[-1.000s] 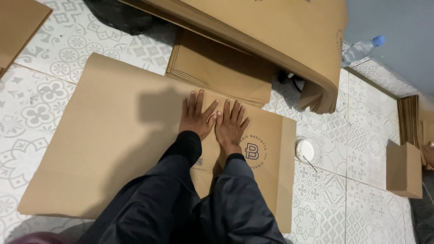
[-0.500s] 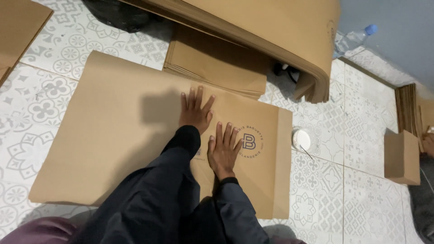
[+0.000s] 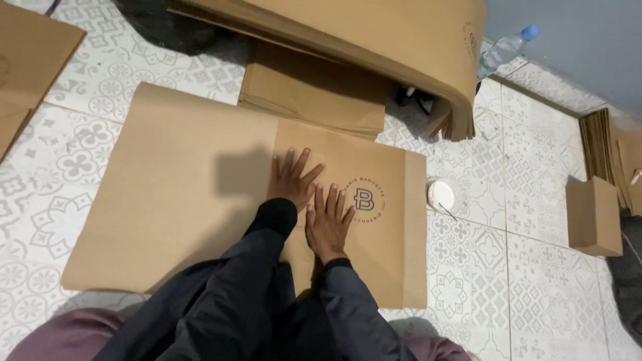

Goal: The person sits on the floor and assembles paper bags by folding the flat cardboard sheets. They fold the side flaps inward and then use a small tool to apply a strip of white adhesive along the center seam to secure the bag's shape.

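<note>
A large flat sheet of brown kraft paper point(image 3: 180, 194) lies on the patterned tile floor, with a folded panel on its right side carrying a round printed logo point(image 3: 365, 199). My left hand point(image 3: 291, 179) presses flat on the paper along the fold edge, fingers spread. My right hand point(image 3: 328, 220) lies flat just below and right of it, beside the logo. Both arms wear dark sleeves. Neither hand holds anything.
A thick stack of brown paper sheets point(image 3: 374, 40) curls over at the top, with a smaller stack point(image 3: 314, 90) under it. A small white round container point(image 3: 441, 195) sits right of the sheet. A brown box point(image 3: 594, 215) and plastic bottle point(image 3: 505, 50) stand farther right.
My right hand slid down the folded panel away from the left hand, then came partway back up beside it. The left hand stayed pressed near the fold.
</note>
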